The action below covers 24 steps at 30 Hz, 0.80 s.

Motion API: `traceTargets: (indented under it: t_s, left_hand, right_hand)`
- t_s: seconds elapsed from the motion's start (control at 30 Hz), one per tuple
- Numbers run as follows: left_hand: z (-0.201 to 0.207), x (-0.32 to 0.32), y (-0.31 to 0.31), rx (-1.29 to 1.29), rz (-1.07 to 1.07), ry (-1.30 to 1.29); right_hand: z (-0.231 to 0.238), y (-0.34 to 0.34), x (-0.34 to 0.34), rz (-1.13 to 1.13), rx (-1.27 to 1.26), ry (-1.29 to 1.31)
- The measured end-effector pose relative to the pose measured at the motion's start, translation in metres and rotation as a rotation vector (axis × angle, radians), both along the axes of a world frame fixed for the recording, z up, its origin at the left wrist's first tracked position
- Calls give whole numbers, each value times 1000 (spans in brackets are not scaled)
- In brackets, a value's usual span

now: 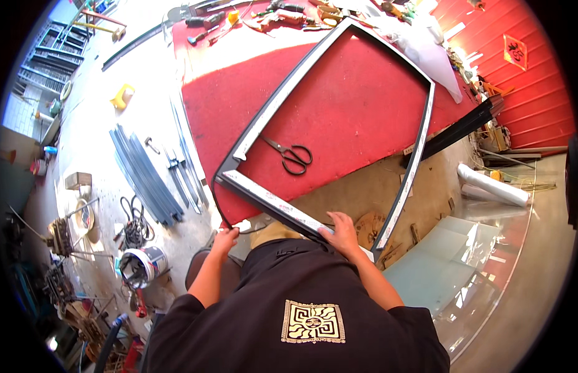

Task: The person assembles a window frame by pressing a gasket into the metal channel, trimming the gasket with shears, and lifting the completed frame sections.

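Note:
A large rectangular metal frame (339, 81) with white protective film on its bars lies on a red-covered table (227, 93); its near corner juts out over the table's edge toward me. My right hand (342, 231) grips the near bar close to its right end. At the frame's near left corner, my left hand (225, 237) pinches the end of a thin strip (240, 225); a thin black cord curves up from there along the frame. Black-handled scissors (292, 155) lie on the red cloth inside the frame.
Grey metal profiles (146, 174) lie on the floor at left, with a white bucket (143, 264) and coiled cable nearby. Glass sheets (438, 261) and a white roll (493, 185) sit at right. Long black profiles (457, 130) stick out past the table. Hand tools (276, 15) crowd its far end.

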<state>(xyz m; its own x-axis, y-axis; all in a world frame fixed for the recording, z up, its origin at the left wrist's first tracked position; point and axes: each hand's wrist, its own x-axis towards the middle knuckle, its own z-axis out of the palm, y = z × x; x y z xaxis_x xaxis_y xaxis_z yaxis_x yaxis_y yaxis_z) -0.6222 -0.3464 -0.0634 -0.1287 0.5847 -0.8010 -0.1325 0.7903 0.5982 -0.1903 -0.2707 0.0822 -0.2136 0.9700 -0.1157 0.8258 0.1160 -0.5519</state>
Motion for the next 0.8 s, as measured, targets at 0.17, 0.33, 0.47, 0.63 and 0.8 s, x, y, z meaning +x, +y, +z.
traceTargets:
  t_s: [0.17,0.33,0.47,0.63,0.8]
  left_hand:
    - [11,-16,2,-33,-142,-49]
    - [6,-19,8,-26,-173,-37]
    - [3,-21,4,43,-213,-5]
    - [21,-21,18,56,-476,259]
    - [55,-12,16,61,-463,344]
  right_hand:
    - [6,-8,13,-125,-51,-97]
    - [-10,-9,-9,-22,-83,-51]
    - [-22,14,-53,141,-8,1]
    - [-25,53,-98,312,12,10]
    - [-7,81,-133,385,-27,4]
